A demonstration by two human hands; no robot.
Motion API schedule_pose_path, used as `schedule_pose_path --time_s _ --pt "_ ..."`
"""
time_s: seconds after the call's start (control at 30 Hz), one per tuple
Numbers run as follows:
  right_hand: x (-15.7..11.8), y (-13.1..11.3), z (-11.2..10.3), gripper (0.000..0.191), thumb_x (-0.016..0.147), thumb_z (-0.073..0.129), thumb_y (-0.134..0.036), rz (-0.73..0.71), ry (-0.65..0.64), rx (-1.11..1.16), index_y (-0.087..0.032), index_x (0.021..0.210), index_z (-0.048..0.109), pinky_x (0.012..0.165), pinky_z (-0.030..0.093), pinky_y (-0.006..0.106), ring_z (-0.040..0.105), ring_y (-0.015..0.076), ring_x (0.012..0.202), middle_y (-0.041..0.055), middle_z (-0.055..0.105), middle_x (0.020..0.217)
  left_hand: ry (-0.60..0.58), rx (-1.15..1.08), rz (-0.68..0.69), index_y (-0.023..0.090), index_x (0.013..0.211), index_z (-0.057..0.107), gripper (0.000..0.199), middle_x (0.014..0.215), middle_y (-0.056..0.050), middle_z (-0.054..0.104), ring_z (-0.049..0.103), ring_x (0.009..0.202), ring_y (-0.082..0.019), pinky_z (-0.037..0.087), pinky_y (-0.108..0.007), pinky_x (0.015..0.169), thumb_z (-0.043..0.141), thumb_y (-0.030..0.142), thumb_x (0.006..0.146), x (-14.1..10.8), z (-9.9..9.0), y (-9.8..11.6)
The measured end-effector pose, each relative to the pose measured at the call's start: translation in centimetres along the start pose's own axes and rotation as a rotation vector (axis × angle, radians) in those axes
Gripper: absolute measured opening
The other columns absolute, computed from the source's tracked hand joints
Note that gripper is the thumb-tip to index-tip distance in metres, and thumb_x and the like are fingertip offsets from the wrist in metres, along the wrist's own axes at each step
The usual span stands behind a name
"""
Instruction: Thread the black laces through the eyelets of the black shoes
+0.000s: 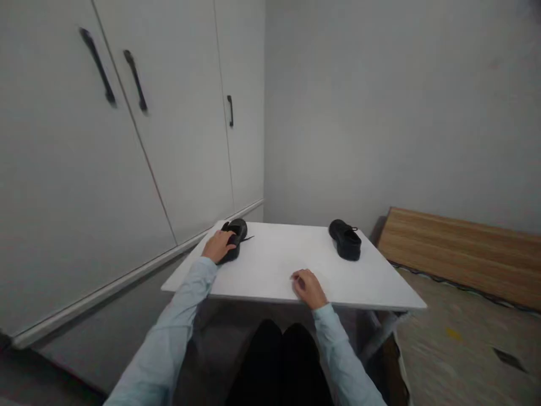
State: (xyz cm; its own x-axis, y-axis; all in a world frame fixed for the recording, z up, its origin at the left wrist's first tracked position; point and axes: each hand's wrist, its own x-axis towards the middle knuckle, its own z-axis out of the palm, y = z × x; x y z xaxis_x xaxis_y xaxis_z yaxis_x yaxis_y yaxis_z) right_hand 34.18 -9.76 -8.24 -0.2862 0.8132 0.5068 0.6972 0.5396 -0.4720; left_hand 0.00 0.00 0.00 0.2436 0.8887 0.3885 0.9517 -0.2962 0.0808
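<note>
At the table's left side, my left hand (218,246) grips a black shoe (239,228), its fingers over the shoe's opening. A dark lace end sticks out from that shoe to the right. My right hand (309,288) rests near the front edge of the white table (274,259), fingers loosely curled in, with nothing visible in them. A second black shoe (349,247) stands at the right of the tabletop, apart from both hands, with a small lace loop at its top.
Tall white cabinets with dark handles (230,111) line the left side, close to the table. A grey wall (380,113) rises behind. To the right, a wooden board (456,248) leans at the wall above the floor (456,349). My dark-clothed knees (281,361) are below the table edge.
</note>
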Motion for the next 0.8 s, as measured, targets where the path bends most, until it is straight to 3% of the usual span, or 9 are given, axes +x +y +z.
schedule_pose_path --time_s 0.17,0.3,0.53,0.8 --pt "0.1 -0.2 -0.1 0.018 0.076 0.049 -0.007 0.000 0.013 0.018 -0.018 0.087 0.059 0.081 0.043 0.035 0.055 0.0200 0.085 0.0055 0.064 0.085 0.045 0.022 0.012 0.019 0.112 0.056 0.035 0.110 -0.010 0.059 0.049 0.110 -0.026 0.041 -0.037 0.094 0.061 0.025 0.078 0.1 -0.3 0.5" --pt "0.2 -0.7 -0.4 0.017 0.079 0.047 -0.009 0.022 0.016 0.024 -0.018 0.087 0.060 0.078 0.044 0.034 0.054 0.0199 0.081 0.0056 0.063 0.083 0.092 0.060 0.053 0.018 0.110 0.057 0.031 0.108 -0.011 0.060 0.048 0.109 -0.027 0.041 -0.037 0.093 0.059 0.024 0.080 0.0 -1.5 2.3" --pt "0.3 -1.2 -0.5 0.017 0.080 0.046 -0.010 0.045 0.031 0.044 -0.017 0.087 0.060 0.078 0.044 0.035 0.055 0.0204 0.082 0.0062 0.062 0.082 0.197 0.053 0.070 0.020 0.110 0.058 0.029 0.106 -0.010 0.060 0.048 0.108 -0.027 0.041 -0.038 0.088 0.058 0.026 0.082 -0.3 -3.4 6.8" --pt "0.2 -1.0 -0.2 0.020 0.076 0.046 -0.009 0.043 0.122 0.075 -0.016 0.090 0.059 0.080 0.046 0.036 0.055 0.0211 0.085 0.0070 0.062 0.085 0.292 -0.037 0.121 0.020 0.113 0.058 0.032 0.110 -0.010 0.060 0.048 0.109 -0.026 0.041 -0.038 0.088 0.060 0.026 0.081 -1.2 -2.9 13.1"
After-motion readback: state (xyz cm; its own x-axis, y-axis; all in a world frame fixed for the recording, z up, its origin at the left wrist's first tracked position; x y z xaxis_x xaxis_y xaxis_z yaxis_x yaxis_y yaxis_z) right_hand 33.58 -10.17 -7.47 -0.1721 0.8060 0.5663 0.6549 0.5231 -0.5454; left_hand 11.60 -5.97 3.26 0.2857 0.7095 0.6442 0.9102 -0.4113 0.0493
